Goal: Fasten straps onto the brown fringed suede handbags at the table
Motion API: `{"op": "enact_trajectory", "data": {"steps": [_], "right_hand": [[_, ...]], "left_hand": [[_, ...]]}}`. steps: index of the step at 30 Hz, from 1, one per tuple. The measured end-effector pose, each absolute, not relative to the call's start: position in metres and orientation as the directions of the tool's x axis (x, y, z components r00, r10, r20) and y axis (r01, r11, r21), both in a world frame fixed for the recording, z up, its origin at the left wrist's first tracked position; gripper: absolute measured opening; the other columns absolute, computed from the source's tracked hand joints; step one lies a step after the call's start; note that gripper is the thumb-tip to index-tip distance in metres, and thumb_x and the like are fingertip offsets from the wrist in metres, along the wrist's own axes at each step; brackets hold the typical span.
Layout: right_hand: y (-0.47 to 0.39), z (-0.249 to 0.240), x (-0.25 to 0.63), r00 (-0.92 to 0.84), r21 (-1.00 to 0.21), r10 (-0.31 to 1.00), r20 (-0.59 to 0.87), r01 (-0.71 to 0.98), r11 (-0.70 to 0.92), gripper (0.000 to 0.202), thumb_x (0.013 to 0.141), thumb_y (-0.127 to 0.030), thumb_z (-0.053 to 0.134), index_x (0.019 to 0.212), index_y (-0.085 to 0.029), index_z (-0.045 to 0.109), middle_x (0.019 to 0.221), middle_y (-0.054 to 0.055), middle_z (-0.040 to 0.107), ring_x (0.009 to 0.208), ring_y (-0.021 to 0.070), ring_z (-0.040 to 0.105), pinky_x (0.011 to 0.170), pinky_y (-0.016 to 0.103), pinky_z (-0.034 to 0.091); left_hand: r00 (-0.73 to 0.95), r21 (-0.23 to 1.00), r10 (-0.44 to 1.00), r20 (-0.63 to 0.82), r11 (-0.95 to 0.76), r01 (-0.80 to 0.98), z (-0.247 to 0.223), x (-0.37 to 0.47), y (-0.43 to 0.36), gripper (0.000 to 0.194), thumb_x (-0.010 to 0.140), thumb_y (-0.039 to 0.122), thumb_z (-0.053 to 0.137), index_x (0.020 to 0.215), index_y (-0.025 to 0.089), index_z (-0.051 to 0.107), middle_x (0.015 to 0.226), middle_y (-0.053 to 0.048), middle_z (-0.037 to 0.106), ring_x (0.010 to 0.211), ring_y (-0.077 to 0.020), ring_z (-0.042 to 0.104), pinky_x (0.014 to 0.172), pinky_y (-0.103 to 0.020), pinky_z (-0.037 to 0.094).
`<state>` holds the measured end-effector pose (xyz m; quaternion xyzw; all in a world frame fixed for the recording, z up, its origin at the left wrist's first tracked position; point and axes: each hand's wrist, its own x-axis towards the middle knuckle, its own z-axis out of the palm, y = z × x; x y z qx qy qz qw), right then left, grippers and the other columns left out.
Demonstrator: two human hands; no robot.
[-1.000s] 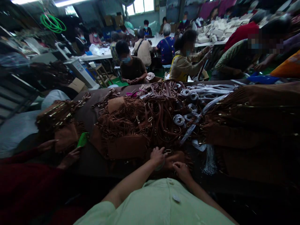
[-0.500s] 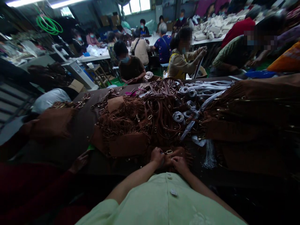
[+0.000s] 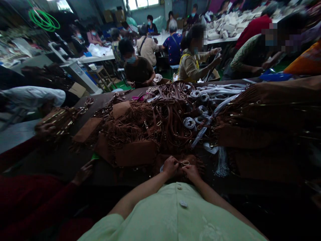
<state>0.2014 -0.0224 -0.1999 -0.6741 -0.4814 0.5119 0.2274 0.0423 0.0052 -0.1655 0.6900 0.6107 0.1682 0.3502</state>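
One left hand (image 3: pixel 171 167) and one right hand (image 3: pixel 192 173) touch one bag (image 3: pixel 192 159), grips unclear, one ring (image 3: pixel 185 163) at the right's eleven o'clock.

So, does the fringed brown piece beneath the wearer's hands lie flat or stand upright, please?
Lying flat: the fringed brown piece shows its broad face upward, fringe fanned rightward.
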Motion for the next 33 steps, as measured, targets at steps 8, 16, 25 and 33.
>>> {"op": "enact_trajectory", "data": {"steps": [8,16,25,33], "right_hand": [[-0.022,-0.207,0.199,0.064,-0.789,0.862,-0.504,0.371,-0.489,0.029,0.065,-0.036,0.051,0.048,-0.014,0.056,0.037,-0.002,0.045,0.034,0.0083,0.040,0.036,0.020,0.027],[-0.024,-0.195,0.200,0.068,-0.803,0.881,-0.468,0.383,-0.456,0.034,0.067,-0.043,0.050,0.051,-0.014,0.058,0.041,-0.001,0.048,0.036,0.0089,0.043,0.038,0.019,0.029],[-0.021,-0.191,0.204,0.029,-0.788,0.892,-0.452,0.456,-0.414,0.029,0.066,-0.038,0.054,0.051,-0.015,0.063,0.045,0.000,0.052,0.040,0.0091,0.043,0.039,0.019,0.027],[-0.019,-0.185,0.206,0.012,-0.807,0.866,-0.501,0.356,-0.471,0.022,0.060,-0.034,0.064,0.061,-0.013,0.067,0.049,0.002,0.058,0.042,0.0110,0.050,0.040,0.021,0.037]], "left_hand": [[0.248,0.701,0.952,-0.178,-0.054,0.711,-0.160,0.043,0.002,0.015,0.077,0.019,0.054,0.082,0.018,0.068,0.089,-0.004,0.060,0.084,-0.0134,0.054,0.081,-0.024,0.042],[0.400,0.684,0.895,-0.198,-0.166,0.710,-0.156,0.042,0.000,0.019,0.078,0.024,0.055,0.092,0.021,0.068,0.098,-0.004,0.062,0.093,-0.0152,0.055,0.084,-0.024,0.041],[0.240,0.639,0.783,-0.573,0.244,0.729,-0.168,0.058,0.025,0.029,0.069,0.037,0.063,0.090,0.020,0.072,0.082,-0.003,0.069,0.076,-0.0165,0.061,0.066,-0.023,0.043],[0.193,0.658,0.800,-0.568,0.299,0.691,-0.177,0.063,0.029,0.023,0.064,0.031,0.064,0.082,0.019,0.072,0.076,-0.002,0.068,0.070,-0.0150,0.060,0.060,-0.022,0.041]]}}
